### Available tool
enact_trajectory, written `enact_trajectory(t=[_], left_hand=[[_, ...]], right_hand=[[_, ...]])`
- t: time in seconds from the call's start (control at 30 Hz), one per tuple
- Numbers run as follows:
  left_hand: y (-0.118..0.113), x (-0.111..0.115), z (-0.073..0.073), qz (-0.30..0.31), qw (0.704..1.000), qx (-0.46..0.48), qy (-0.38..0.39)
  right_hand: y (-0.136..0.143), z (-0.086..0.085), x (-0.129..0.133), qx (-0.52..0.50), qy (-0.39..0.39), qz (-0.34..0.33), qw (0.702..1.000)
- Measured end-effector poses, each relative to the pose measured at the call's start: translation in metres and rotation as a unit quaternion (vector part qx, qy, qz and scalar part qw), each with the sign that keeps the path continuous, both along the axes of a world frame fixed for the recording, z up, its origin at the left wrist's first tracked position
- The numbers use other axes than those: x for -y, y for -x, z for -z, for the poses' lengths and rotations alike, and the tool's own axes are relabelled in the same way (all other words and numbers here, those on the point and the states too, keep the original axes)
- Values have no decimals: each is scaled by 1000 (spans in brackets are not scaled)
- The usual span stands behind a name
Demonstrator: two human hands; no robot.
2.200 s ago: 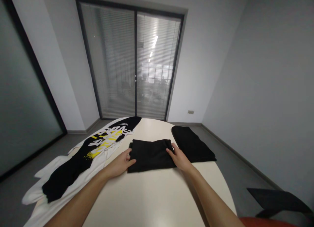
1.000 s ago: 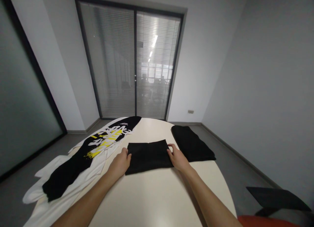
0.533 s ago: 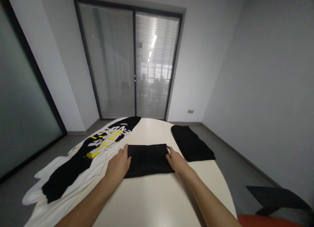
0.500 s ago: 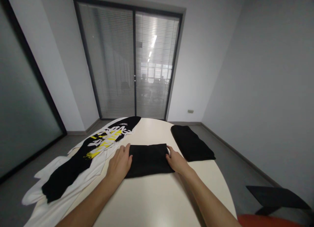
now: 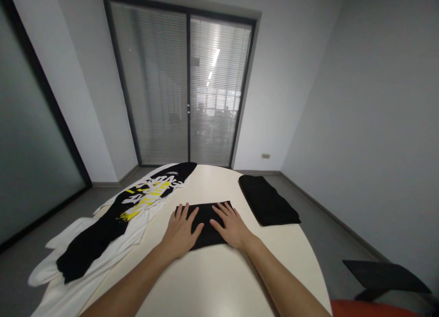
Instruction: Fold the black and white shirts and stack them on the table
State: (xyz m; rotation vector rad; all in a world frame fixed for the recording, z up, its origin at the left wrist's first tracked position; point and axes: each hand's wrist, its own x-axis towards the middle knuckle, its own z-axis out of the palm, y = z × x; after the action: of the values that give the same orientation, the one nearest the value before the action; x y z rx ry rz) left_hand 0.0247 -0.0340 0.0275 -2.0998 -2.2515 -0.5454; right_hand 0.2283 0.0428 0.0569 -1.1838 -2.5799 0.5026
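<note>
A folded black cloth (image 5: 207, 234) lies flat on the cream table (image 5: 219, 280) in front of me. My left hand (image 5: 179, 232) rests on its left part, fingers spread. Spread in the same way, my right hand (image 5: 231, 225) lies flat on the right part of the cloth. Between the two hands the middle of the cloth shows, while its side parts are largely covered by them.
Along the table's left edge lie a black garment with white and yellow print (image 5: 99, 241) and white garments (image 5: 85, 285). Another folded black cloth (image 5: 269, 202) sits at the right edge. A chair (image 5: 387, 276) stands lower right.
Both hands have moved from the side edges of the black cloth onto its top, and their fingers have let go and spread out. The cloth has shifted slightly left.
</note>
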Motion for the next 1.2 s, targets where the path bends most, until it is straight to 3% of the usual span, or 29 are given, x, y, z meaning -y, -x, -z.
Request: enact_trajectory(t=[0.27,0.5,0.73,1.0,1.2], left_hand=[[4,-2,-9,2,1000,15,7],[22,-1,-21,-13,1000,-3,16],[28,12,-38,-50,992,41,111],[41,12,-38,-22,979,142,147],[47,18,-44,-21,972,165,164]], right_hand=[[-6,-3,-1,3,33,-5,999],[-19,-19,3,-7,-27,-57,998],[-26,-16,-4,-15,-45,-101,994],[-25,-15,-5,-8,-52,-72,996],[-26,-9,-9,-32,-9,0,999]])
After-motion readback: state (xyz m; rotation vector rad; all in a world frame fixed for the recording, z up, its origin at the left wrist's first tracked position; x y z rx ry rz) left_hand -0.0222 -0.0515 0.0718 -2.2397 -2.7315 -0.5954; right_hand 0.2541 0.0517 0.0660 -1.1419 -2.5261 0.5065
